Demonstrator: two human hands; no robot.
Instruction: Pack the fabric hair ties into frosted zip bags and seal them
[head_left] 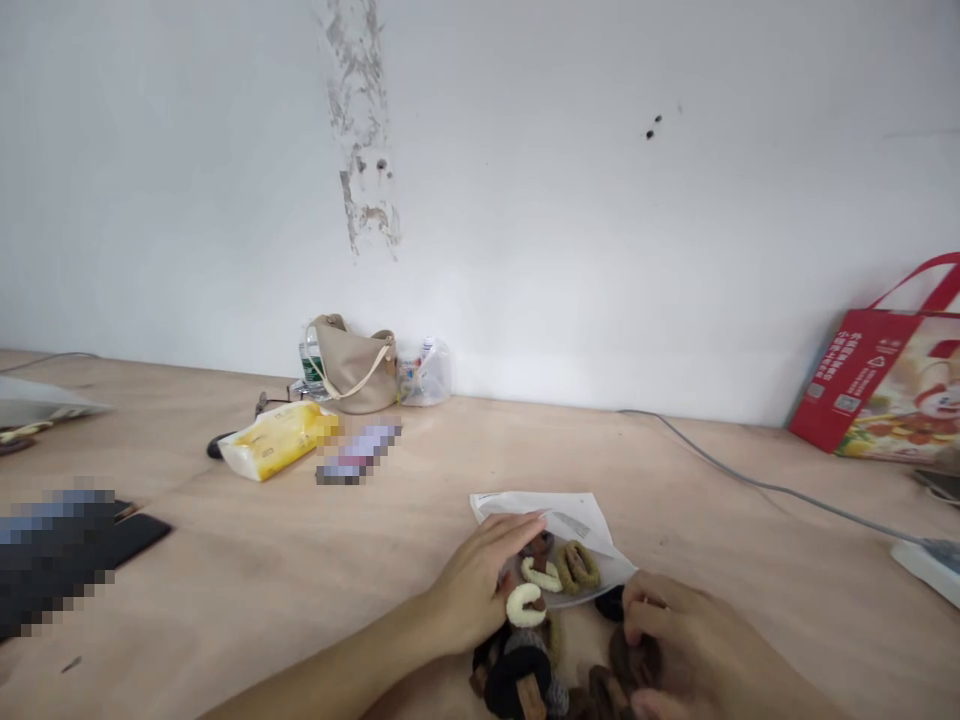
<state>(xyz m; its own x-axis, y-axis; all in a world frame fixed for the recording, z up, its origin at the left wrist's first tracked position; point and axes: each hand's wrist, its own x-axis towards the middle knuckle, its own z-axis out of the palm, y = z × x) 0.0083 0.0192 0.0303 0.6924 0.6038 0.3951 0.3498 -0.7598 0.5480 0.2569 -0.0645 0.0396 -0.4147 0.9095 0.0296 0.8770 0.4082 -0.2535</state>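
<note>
My left hand reaches over a heap of fabric hair ties, fingers stretched out along their left side. Its fingertips lie over the left part of a clear-and-white plastic bag, which lies flat. Several hair ties rest on or in the bag, among them an olive one; a cream one lies just in front. Nearer to me is a black hair tie with a brown tag. My right hand curls its fingers round a dark brown hair tie on the table.
Further back stand a beige handbag, a yellow tissue pack and a phone. A red carrier bag leans at the right wall. A grey cable runs to a white power strip. Dark devices lie left.
</note>
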